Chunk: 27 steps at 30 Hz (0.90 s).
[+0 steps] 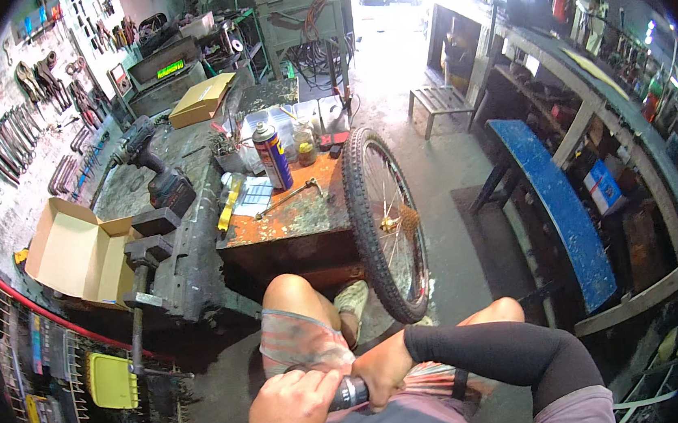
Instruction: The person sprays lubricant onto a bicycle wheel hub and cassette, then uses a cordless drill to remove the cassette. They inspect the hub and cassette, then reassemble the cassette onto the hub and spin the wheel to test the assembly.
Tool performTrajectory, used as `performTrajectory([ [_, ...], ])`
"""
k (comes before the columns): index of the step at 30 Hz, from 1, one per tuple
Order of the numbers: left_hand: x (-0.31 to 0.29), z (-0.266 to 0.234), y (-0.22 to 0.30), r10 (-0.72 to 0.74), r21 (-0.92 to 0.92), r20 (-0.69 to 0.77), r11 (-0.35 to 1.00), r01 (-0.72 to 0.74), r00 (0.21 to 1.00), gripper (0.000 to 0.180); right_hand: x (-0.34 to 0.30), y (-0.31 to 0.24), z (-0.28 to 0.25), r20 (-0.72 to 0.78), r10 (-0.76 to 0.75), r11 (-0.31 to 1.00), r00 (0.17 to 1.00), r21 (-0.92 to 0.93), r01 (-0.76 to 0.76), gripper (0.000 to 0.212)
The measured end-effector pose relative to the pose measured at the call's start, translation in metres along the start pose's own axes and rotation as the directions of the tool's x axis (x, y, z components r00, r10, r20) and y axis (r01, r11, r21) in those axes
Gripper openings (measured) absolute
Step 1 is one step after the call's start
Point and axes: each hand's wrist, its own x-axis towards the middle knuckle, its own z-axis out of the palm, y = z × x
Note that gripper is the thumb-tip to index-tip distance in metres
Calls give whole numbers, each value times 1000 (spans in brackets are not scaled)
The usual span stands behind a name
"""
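- Left hand was curled shut around the left end of a small grey cylindrical part, low centre of view, over the lap.
- Right hand was closed on the right end of the same part, fingers wrapped over the top; black sleeve ran up that forearm.
- Hands were nearly touching, with only a short stretch of the part showing between them. Couldn't tell what the part was.
- Both knees were up, bare, just beyond the hands; patterned shorts covered the left thigh.
- Bicycle wheel with knobby tyre stood upright between the knees and the workbench, leaning against the bench's right edge, hub and sprocket facing right.
- Rusty orange-topped workbench sat just beyond the left knee. On it: a wrench, a blue spray can upright, a small jar beside the can.
- Bench vise was mounted on the bench's left side, with an open cardboard box left of it.
- Cordless drill lay further back on the bench, and a closed flat cardboard box beyond that.
- Blue bench stood to the right, well apart from the wheel.
- Hand tools hung on the far left wall.
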Motion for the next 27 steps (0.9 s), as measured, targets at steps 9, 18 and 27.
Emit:
performTrajectory([
  [9,18,11,-42,-201,-83,-122,978,192,972,61,-24,-41,-5,-673,-555,549,489,-738,-392,19],
  [18,21,24,-40,-238,-64,-114,971,232,965,62,-20,-30,-7,-678,-549,573,489,-731,-370,37],
  [27,35,18,-69,-157,-166,-116,977,137,981,73,-29,-53,-34,-719,-319,700,617,-618,-359,18],
])
